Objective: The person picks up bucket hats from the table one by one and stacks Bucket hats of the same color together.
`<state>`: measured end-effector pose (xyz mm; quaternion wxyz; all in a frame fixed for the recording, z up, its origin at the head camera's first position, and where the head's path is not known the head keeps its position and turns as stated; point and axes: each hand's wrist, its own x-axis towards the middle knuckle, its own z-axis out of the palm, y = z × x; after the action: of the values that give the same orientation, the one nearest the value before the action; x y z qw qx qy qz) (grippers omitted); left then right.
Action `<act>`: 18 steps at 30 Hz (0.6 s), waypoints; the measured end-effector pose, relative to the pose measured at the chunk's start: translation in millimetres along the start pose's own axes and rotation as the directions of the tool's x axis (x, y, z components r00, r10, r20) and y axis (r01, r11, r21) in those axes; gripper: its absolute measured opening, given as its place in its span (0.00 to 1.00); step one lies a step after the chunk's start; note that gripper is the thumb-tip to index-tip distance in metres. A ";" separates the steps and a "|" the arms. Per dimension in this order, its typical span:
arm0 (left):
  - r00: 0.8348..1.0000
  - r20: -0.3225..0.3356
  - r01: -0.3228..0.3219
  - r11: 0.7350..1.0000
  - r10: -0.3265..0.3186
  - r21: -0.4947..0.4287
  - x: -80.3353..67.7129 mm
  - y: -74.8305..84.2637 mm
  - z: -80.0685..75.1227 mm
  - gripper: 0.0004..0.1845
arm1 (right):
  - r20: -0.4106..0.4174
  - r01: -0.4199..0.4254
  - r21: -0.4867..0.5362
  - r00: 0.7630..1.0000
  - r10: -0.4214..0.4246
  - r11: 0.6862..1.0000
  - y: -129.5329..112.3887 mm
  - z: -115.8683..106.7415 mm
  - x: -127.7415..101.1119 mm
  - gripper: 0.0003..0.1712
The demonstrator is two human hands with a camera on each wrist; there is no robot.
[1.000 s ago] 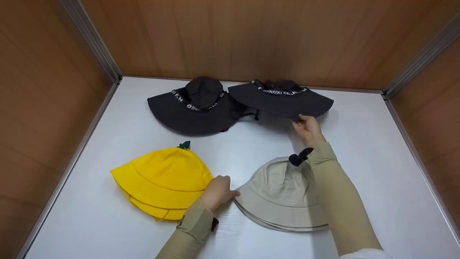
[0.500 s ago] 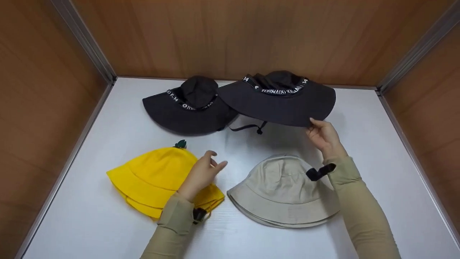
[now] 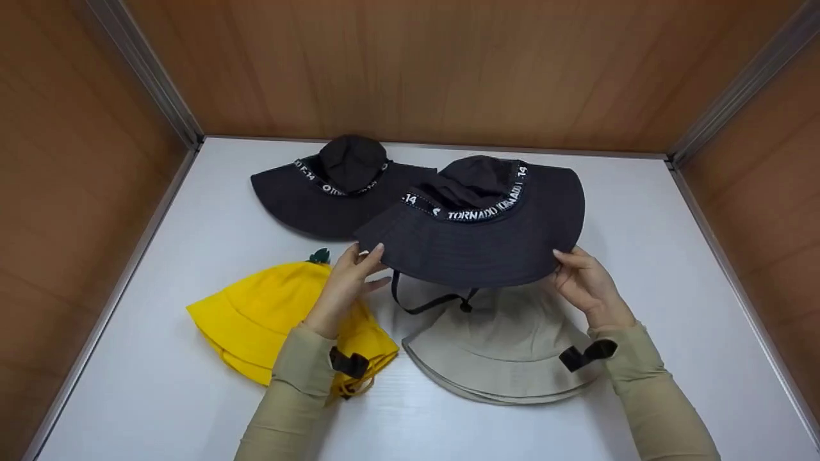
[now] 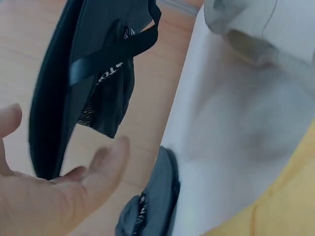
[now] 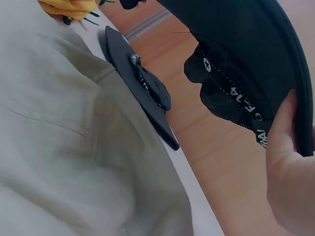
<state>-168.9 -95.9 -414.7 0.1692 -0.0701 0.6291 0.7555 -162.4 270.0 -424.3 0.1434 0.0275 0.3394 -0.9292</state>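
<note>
A dark wide-brimmed hat (image 3: 480, 243) with white lettering on its band hangs in the air, tilted toward me, above the beige hat. My left hand (image 3: 370, 264) pinches the brim's left edge, and my right hand (image 3: 564, 261) pinches its right edge. A black chin cord (image 3: 426, 306) dangles below the brim. The left wrist view shows the hat's underside (image 4: 98, 59), with the brim between thumb and fingers. In the right wrist view my thumb (image 5: 283, 128) lies on the brim's rim (image 5: 246, 44).
A second dark hat (image 3: 320, 195) lies at the back left of the white table (image 3: 672, 256). A yellow bucket hat (image 3: 256, 314) sits front left and a beige bucket hat (image 3: 506, 346) front right. Wooden walls (image 3: 410, 64) close in three sides.
My right hand lifted the dark hat from the back right and brought it nearer, over the beige hat. My left hand left the yellow hat and took the brim's left edge.
</note>
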 end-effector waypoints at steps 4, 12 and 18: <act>0.995 0.097 0.013 0.988 0.002 -0.153 -1.3 -6.5 7.0 0.24 | 0.020 -0.008 0.006 1.000 0.008 1.000 5.9 -3.0 -7.4 0.23; 0.961 0.274 0.026 0.965 0.048 -0.260 -8.4 -18.1 28.6 0.24 | 0.048 -0.010 0.017 0.999 0.009 1.000 15.3 -4.7 -11.2 0.23; 0.969 0.239 -0.002 0.962 0.069 -0.272 -15.5 -22.0 46.2 0.22 | 0.043 -0.001 0.026 0.999 -0.001 1.000 20.6 -3.8 -11.0 0.21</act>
<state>-141.9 -50.1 -420.9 0.2211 0.0130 0.4956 0.8398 -146.2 260.1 -438.4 0.1504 0.0092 0.3239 -0.9340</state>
